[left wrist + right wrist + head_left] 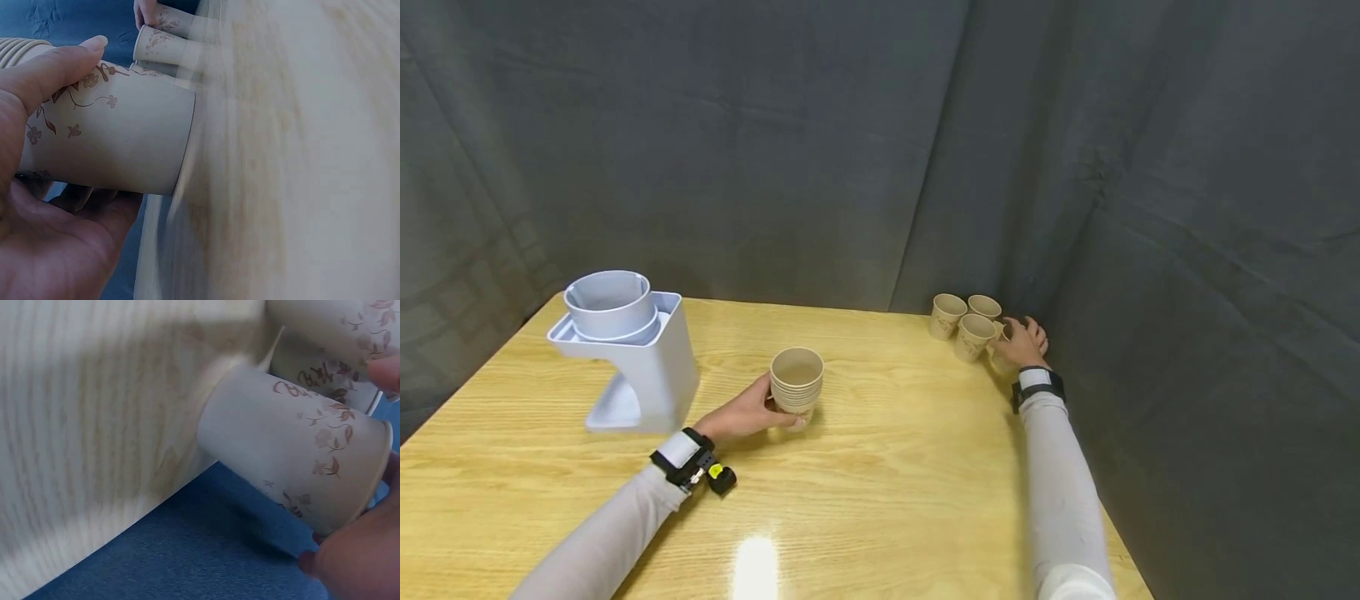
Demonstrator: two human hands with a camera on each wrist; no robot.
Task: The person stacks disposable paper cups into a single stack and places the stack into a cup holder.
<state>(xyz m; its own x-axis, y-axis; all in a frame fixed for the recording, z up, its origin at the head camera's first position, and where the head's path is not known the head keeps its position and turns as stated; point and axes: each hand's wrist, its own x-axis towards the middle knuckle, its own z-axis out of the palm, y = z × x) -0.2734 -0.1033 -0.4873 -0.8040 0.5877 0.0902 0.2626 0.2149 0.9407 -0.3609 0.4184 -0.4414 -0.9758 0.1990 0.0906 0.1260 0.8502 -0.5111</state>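
Note:
My left hand [747,415] grips a nested stack of paper cups [796,392] low on its side, mouths facing up. Brown flowers decorate the outermost cup [119,128] in the left wrist view, with the thumb across one side and fingers round the other. At the far right, my right hand [1024,343] holds a single paper cup [294,450] near its rim; in the head view the hand partly hides it. Right beside it stand three more upright cups, the nearest cup [975,337] overlapping the held one in this view.
A white plastic stand [673,367] with a round cup-shaped holder [610,304] on top is on the left of the wooden table [880,500]. Dark curtains [737,150] hang along the table's back and right edges, close to my right hand.

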